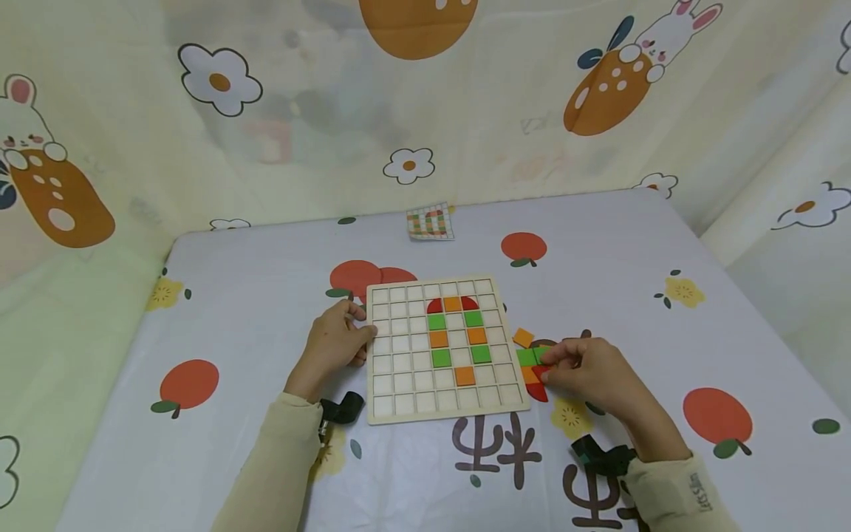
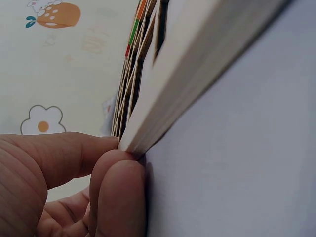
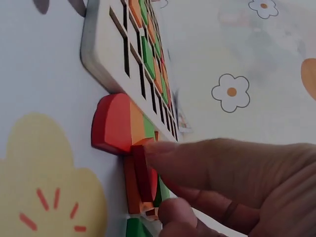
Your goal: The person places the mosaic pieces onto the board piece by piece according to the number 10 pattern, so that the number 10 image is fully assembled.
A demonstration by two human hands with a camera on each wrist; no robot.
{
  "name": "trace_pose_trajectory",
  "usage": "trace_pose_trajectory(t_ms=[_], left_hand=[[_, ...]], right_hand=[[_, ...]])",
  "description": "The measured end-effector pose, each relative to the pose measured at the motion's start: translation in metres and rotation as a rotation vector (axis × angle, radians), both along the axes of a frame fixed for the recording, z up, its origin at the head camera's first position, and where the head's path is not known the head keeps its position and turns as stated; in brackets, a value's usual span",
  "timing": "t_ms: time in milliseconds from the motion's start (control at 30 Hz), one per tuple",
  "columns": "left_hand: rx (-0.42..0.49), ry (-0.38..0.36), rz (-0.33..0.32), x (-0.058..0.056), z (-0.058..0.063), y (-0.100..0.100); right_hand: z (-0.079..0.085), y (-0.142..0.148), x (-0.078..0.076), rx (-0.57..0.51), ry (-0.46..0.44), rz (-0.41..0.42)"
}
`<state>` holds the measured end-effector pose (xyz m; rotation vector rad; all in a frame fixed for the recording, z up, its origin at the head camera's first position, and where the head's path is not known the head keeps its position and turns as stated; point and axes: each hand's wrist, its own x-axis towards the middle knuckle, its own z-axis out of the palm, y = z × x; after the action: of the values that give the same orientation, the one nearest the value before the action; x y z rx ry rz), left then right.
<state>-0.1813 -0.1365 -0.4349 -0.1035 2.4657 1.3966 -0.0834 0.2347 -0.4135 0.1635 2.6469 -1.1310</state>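
Note:
A wooden grid board lies in front of me with red, orange and green pieces set in some of its squares. My left hand holds the board's left edge, thumb and fingers meeting at the rim in the left wrist view. To the right of the board, my right hand pinches a red piece with a curved side between thumb and fingers. That piece is tilted over a small group of loose pieces, among them a red rounded one, green squares and an orange square.
A small printed card with a coloured grid pattern stands beyond the board, near the table's back edge. A patterned cloth hangs behind the table. Black wrist camera mounts sit by both sleeves. The tablecloth bears printed fruit and flowers.

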Motion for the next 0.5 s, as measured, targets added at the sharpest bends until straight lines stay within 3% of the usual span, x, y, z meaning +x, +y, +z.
trace_pose_trajectory(t_ms=[233,500], left_hand=[[0.009,-0.007,0.009,0.0008,0.0003,0.0009],[-0.012,-0.001,0.014,0.0008,0.0002,0.0013]], right_hand=[[-0.0003,-0.0042,0.0012,0.072,-0.02,-0.026],[0.0001,-0.0083,0.0032,0.081,0.0,-0.011]])
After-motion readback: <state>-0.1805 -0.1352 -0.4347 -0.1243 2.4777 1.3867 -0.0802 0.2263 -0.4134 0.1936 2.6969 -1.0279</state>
